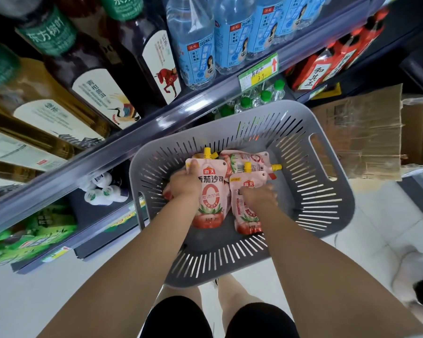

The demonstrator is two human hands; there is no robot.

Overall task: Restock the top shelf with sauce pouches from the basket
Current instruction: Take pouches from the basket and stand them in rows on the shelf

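- Lying in the grey basket (pixel 327 191) are pink sauce pouches (pixel 244 159) with yellow caps.
- The left hand (pixel 183 184) grips the big pouch (pixel 210 198) by its side edge.
- The right hand (pixel 259 196) sits on the next pouch (pixel 247 215); it is blurry, so I cannot tell if it grips.
- Water bottles (pixel 200 45) stand on a shelf (pixel 156 123) close by.

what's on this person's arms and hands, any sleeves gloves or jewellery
Both forearms are bare to the frame edge, no sleeves. The left hand and right hand have no gloves, and no watch, bracelet or ring shows, though the right is blurred.
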